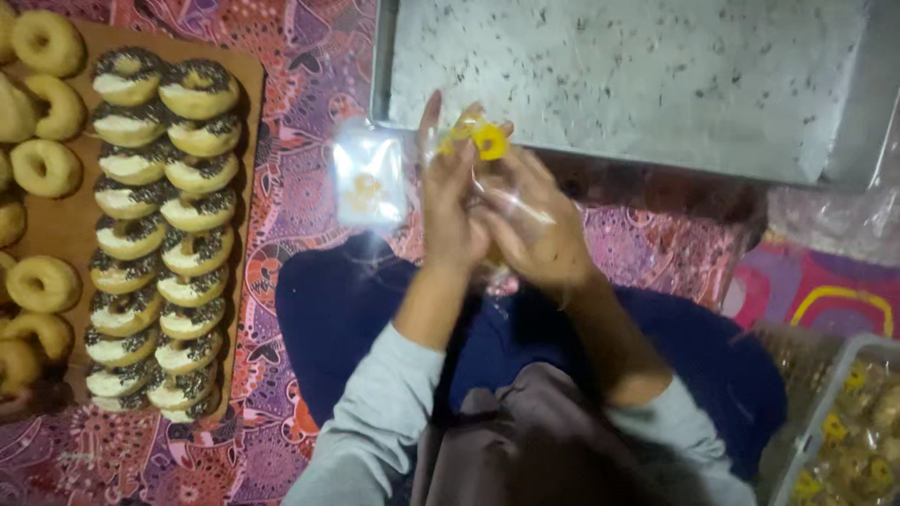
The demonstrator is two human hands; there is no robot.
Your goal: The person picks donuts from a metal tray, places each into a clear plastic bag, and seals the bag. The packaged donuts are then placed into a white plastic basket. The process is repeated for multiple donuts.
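Chocolate-sprinkled doughnuts (159, 225) lying in rows on a wooden board (246, 94) at left, left hand (452, 211) and right hand (534, 225) pressing together, both gripping a clear plastic bag (487, 141) above the lap, metal tray (628, 84) behind

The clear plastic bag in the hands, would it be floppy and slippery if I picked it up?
Probably floppy: the clear plastic bag looks crumpled and thin between the left hand and right hand. Likely light too, since it seems to carry only a yellow print. Its shiny surface suggests it may be a little slippery, so it could slide through your grip.
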